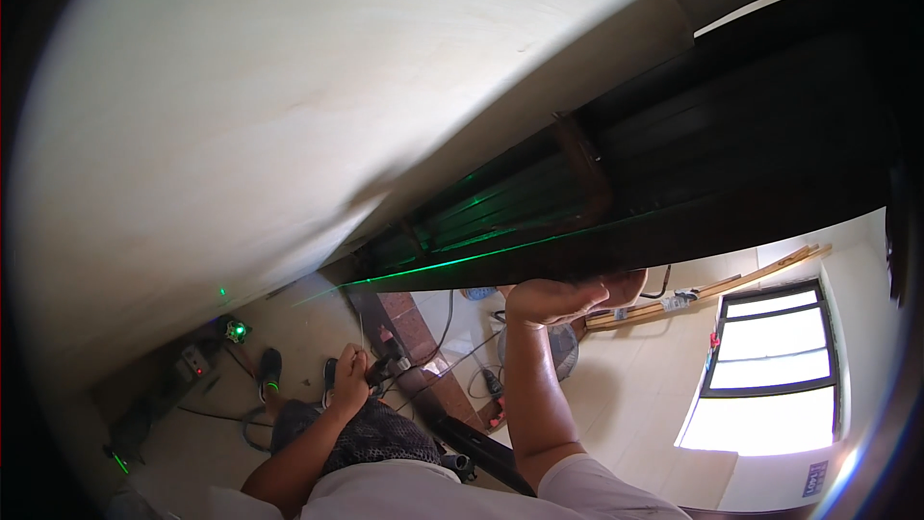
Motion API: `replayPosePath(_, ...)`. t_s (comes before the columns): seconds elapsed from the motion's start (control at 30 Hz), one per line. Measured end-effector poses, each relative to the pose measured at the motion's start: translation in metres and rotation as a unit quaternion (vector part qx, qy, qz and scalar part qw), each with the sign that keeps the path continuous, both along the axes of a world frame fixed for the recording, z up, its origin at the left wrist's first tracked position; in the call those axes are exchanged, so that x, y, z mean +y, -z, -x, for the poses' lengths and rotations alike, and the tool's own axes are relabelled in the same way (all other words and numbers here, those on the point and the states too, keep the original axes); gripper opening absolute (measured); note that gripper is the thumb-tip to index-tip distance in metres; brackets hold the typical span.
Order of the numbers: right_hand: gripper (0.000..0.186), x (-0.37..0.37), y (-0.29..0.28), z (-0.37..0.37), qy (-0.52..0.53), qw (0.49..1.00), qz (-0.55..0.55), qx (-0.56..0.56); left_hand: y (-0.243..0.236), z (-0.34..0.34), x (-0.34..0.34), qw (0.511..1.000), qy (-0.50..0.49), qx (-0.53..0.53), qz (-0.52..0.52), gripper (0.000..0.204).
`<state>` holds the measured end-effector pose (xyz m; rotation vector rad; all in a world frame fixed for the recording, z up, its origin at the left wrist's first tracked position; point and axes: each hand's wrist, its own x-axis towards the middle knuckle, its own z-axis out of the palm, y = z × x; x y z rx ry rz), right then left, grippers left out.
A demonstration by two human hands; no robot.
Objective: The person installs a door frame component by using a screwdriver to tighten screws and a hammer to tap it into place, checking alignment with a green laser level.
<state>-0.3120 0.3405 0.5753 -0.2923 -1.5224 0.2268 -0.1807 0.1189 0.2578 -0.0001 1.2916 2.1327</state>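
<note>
A long dark frame [674, 231] with a ribbed inner face slants across the view against the pale wall. My right hand [558, 300] is raised to its lower edge, the fingers curled against it; the fingertips are partly hidden. A brown bracket [585, 169] crosses the frame's inside, and a green laser line [452, 262] runs along its edge. Lower down, my left hand [352, 381] is closed in front of my lap. A thin pale rod [362, 330] shows just above that fist. Beside it is a dark tool [387, 366] with a cable; whether I hold it is unclear.
A lit green laser level [236, 330] stands at the left near a power socket box [193, 362]. Cables [217, 414] trail over the floor. Wooden strips [712, 291] lie along the wall, left of a bright window [770, 366]. My sandalled foot [270, 373] shows below.
</note>
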Motion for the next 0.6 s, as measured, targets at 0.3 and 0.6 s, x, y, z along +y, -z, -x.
replayPosePath(0.3, 0.067, 0.010, 0.000, 0.001, -0.103, 0.993, 0.006, 0.062, -0.074, 0.020, 0.002, 0.999, 0.000, 0.016, -0.036, 0.022)
replayPosePath(0.6, 0.083, 0.006, -0.002, -0.011, -0.032, 0.999, 0.016, -0.010, -0.098, 0.029, 0.007, 0.997, -0.004, 0.049, -0.060, 0.023)
